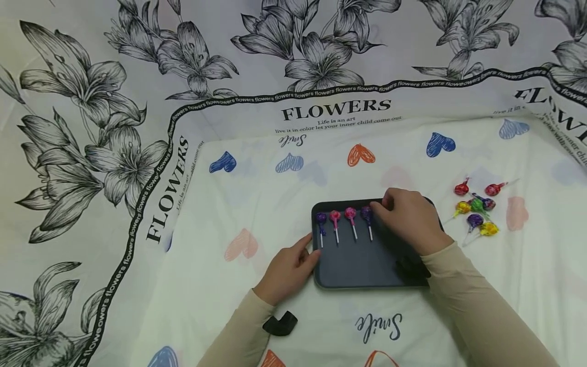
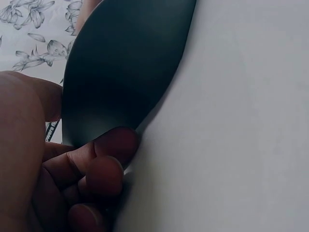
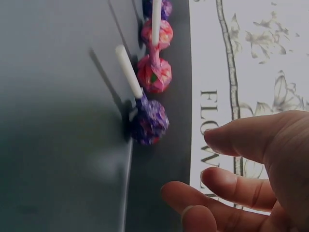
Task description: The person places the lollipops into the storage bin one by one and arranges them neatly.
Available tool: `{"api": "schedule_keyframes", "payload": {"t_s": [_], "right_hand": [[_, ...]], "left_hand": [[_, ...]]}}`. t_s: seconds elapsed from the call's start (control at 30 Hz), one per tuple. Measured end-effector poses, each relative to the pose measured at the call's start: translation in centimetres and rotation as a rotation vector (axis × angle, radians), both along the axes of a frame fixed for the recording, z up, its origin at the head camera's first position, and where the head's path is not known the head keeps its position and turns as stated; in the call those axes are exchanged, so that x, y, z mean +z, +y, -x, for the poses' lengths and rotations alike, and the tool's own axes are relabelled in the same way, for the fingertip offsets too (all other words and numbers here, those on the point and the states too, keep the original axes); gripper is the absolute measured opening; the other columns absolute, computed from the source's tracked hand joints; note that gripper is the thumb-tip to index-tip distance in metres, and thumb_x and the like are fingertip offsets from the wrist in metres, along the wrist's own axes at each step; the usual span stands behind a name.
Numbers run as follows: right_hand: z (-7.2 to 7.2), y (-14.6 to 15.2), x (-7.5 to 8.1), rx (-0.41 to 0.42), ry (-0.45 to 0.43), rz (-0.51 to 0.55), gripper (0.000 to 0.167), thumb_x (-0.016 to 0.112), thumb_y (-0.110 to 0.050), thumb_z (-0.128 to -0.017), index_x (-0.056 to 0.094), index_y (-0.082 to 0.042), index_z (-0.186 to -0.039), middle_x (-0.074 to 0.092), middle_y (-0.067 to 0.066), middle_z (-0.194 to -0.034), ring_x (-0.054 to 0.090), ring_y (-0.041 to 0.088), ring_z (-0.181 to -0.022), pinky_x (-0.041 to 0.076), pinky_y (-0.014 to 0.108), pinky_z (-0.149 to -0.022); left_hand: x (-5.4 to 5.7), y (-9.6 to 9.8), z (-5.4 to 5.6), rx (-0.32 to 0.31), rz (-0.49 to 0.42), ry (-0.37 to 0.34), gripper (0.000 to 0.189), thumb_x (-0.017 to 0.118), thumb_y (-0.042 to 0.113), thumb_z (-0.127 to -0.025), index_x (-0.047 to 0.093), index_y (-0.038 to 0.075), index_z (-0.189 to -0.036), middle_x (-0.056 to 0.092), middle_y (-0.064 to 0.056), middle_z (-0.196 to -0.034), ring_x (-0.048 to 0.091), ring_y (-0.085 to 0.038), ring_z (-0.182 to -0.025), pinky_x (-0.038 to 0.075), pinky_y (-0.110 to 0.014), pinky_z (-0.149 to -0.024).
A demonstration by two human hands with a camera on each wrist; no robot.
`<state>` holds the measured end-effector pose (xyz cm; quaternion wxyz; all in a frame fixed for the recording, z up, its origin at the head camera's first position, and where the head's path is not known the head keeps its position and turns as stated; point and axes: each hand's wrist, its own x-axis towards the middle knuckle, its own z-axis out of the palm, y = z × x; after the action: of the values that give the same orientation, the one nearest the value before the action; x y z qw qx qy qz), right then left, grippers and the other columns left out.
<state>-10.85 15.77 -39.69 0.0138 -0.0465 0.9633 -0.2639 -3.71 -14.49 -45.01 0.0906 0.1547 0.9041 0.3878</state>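
Note:
A dark grey tray [image 1: 355, 270] carries a row of lollipops near its far edge: a purple lollipop [image 1: 321, 219], a pink-red lollipop [image 1: 335, 216], a pink lollipop [image 1: 350, 214] and another purple lollipop [image 1: 366, 214]. Their white sticks point toward the person. My left hand [image 1: 289, 267] grips the tray's left edge; in the left wrist view, bent fingers [image 2: 118, 145] press against the tray wall. Over the tray's far right part, my right hand [image 1: 410, 219] is beside the last purple lollipop [image 3: 150, 123], its fingers loosely bent and holding nothing.
Right of the tray lies a loose group of wrapped lollipops, among them a red lollipop [image 1: 461, 187], a green lollipop [image 1: 477, 205] and a yellow lollipop [image 1: 488, 229]. A white tablecloth [image 1: 257, 204] with hearts and flower prints lies under everything.

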Motion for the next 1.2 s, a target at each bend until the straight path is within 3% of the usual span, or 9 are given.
{"api": "schedule_keyframes", "payload": {"t_s": [0.43, 0.6, 1.0, 1.2], "right_hand": [[0.2, 1.7, 0.1, -0.002, 0.002, -0.028, 0.03, 0.068, -0.035, -0.1, 0.075, -0.007, -0.092, 0.069, 0.007, -0.078, 0.058, 0.024, -0.066, 0.042, 0.034, -0.05], [0.2, 3.3, 0.7, -0.031, 0.05, -0.02, 0.031, 0.069, -0.035, -0.1, 0.077, -0.006, -0.094, 0.071, 0.009, -0.081, 0.059, 0.024, -0.066, 0.044, 0.035, -0.053], [-1.1, 8.4, 1.4, -0.163, 0.04, 0.006, 0.048, 0.061, -0.048, -0.103, 0.076, -0.003, -0.101, 0.074, 0.014, -0.091, 0.063, 0.027, -0.073, 0.043, 0.035, -0.052], [-1.7, 10.7, 1.2, -0.224, 0.023, 0.005, 0.045, 0.06, -0.045, -0.102, 0.074, -0.003, -0.103, 0.074, 0.016, -0.096, 0.065, 0.031, -0.082, 0.043, 0.036, -0.057]], "left_hand": [[-0.6, -0.5, -1.1, 0.054, -0.045, -0.008, 0.056, 0.056, 0.044, -0.109, 0.051, 0.014, -0.156, 0.054, 0.014, -0.071, 0.046, -0.003, -0.058, 0.041, -0.025, -0.059], [-0.8, -0.3, -1.4, 0.07, -0.064, -0.003, 0.055, 0.056, 0.046, -0.109, 0.053, 0.015, -0.155, 0.054, 0.014, -0.069, 0.046, -0.003, -0.057, 0.04, -0.025, -0.058], [-0.3, 0.1, -0.9, 0.036, -0.059, -0.006, 0.056, 0.055, 0.044, -0.109, 0.051, 0.014, -0.157, 0.054, 0.015, -0.069, 0.046, -0.003, -0.057, 0.04, -0.025, -0.059], [0.2, 0.4, -0.5, 0.011, -0.051, -0.002, 0.055, 0.056, 0.042, -0.11, 0.051, 0.012, -0.156, 0.055, 0.015, -0.071, 0.047, -0.003, -0.058, 0.041, -0.025, -0.059]]}}
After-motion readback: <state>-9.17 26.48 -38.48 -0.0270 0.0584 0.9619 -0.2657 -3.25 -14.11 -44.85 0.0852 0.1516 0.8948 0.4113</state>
